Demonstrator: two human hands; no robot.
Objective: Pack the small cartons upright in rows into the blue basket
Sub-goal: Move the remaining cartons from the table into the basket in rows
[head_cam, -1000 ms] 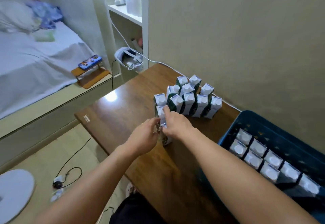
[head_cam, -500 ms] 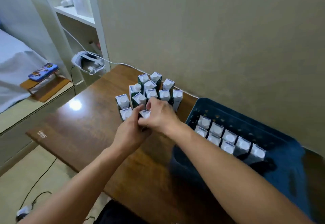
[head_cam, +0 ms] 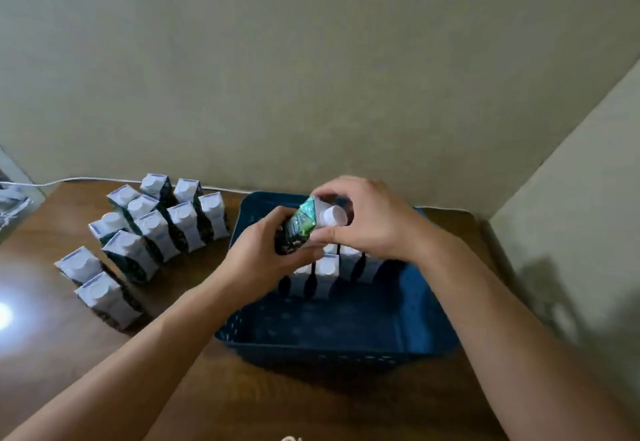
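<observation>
carton point(head_cam: 300, 229): tilted over basket point(head_cam: 322, 330), gripped by left hand point(head_cam: 263, 257) and right hand point(head_cam: 367, 219); packed cartons point(head_cam: 327, 272) may be toppled if lowered askew.

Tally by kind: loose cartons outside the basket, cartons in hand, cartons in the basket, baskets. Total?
Loose cartons: 11
Held carton: 1, gripped by left hand and right hand
Packed cartons: at least 4 showing; hands hide others
Blue basket: 1
Total: at least 17

I see a glossy brown wooden table point(head_cam: 59, 343), a perforated matt blue plastic basket point(head_cam: 311, 343), and printed paper cartons point(head_cam: 156, 233).
</observation>
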